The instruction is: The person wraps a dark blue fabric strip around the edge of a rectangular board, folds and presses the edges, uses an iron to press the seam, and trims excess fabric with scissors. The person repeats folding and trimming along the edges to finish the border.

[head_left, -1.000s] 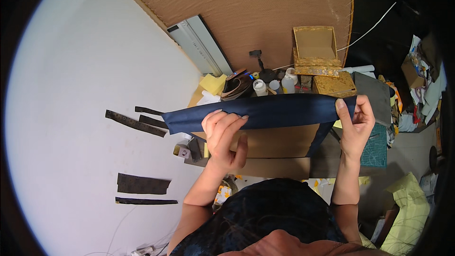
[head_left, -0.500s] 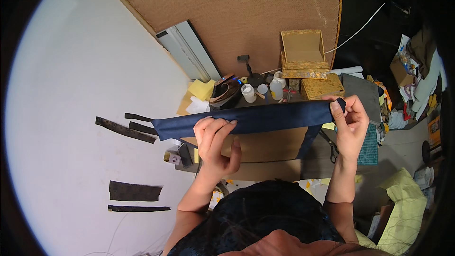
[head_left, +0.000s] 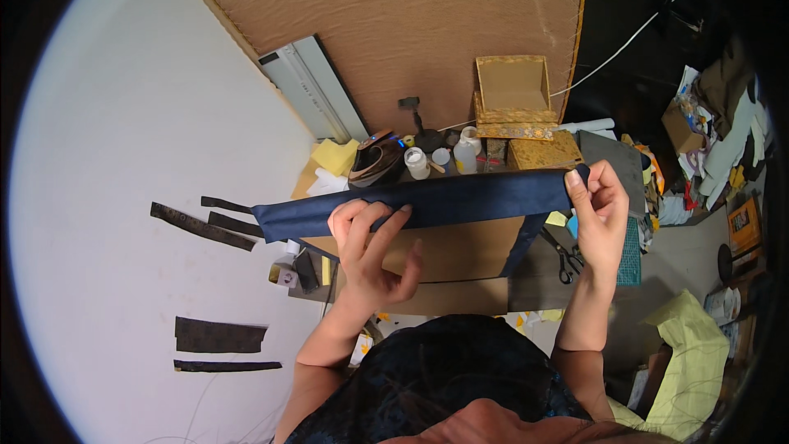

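Blue strip (head_left: pixel 472 200) lying left-to-right beyond you; right hand (head_left: pixel 600 218) pinching right end; left hand (head_left: pixel 362 251) resting loose fingers left of middle, thumb standing clear.

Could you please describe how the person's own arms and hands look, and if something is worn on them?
The left hand and right hand wear no gloves, and their fingers look slim. I see no ring, watch or bracelet. No sleeve covers the left forearm or right forearm. Between the arms shows a dark garment with a faint bluish pattern.
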Demonstrator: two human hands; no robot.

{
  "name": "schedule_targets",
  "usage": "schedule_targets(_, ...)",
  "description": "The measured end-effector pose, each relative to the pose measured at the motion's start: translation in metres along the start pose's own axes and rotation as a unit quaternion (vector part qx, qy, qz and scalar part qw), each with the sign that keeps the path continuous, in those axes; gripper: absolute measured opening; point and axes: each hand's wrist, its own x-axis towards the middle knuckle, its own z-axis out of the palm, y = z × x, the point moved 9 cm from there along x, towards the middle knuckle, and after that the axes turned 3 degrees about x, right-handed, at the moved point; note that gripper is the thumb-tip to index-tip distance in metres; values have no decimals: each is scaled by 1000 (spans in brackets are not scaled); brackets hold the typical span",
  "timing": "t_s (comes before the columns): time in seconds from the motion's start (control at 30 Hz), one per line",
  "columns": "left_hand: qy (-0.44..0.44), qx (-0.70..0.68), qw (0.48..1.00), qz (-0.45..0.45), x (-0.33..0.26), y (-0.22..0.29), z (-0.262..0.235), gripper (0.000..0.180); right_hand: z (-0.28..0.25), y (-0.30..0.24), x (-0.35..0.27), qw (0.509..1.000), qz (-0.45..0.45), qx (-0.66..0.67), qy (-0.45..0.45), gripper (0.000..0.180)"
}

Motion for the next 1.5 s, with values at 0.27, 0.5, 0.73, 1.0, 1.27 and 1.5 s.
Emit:
schedule_targets(0.27,0,22,1000,20,7,9,4,47,1,-3,2,1000,-4,7,-4,22)
schedule_targets(0.5,-36,6,999,25,11,25,13,49,0,-2,-2,999,1,34,-9,22)
schedule_targets(0.73,-53,-24,998,32,19,44,30,51,1,-4,-4,998,22,55,-14,23)
schedule_targets(1.0,-77,-39,995,51,31,71,52,50,0,-2,-6,998,21,65,-13,25)
schedule_targets(1.27,-86,-48,993,72,40,90,69,53,0,1,-7,995,27,90,-16,20)
schedule_targets(1.5,-94,-49,990,87,43,106,82,53,-1,2,-8,995,33,93,-24,20)
